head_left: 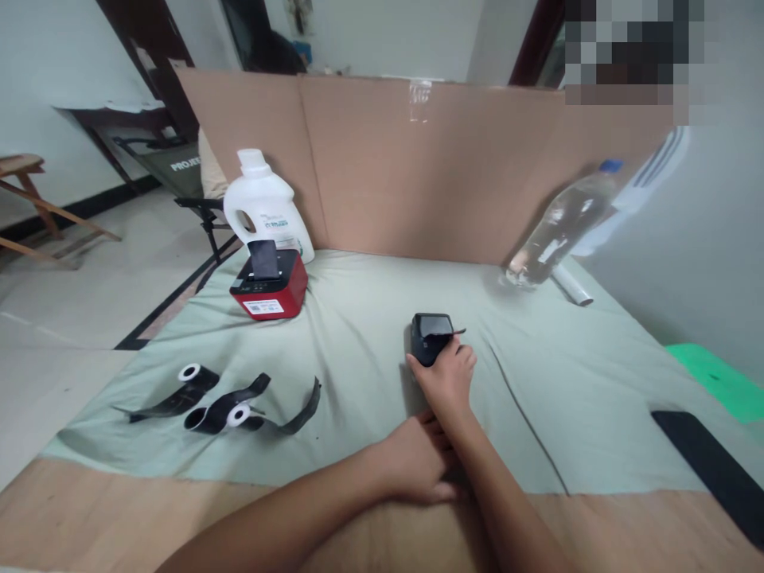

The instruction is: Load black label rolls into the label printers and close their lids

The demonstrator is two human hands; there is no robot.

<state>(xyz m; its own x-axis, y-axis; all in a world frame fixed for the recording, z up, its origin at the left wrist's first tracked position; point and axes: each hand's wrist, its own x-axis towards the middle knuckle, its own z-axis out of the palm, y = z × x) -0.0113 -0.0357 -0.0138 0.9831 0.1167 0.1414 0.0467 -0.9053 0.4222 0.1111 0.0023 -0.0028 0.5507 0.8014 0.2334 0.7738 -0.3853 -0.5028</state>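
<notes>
A small black box-like device [430,348] with a glossy grey panel on top sits on the pale green cloth. My right hand [449,376] grips its near side, thumb on the left and fingers at the right. A thin dark edge sticks out at the device's right, above my fingers. Under my right forearm lies my left hand [415,465]; its fingertips are hidden behind that arm, and whether it holds anything does not show. Left of both hands, several black strip rolls [224,407] with white cores lie partly unwound.
At the back left stand a red-and-black box [278,290], a black strip rising from its top, and a white jug [263,199]. A cardboard panel [406,175] walls the back. A clear bottle [555,231] leans at right, beside a grey-white tube [573,285]. A black slab [710,469] lies front right.
</notes>
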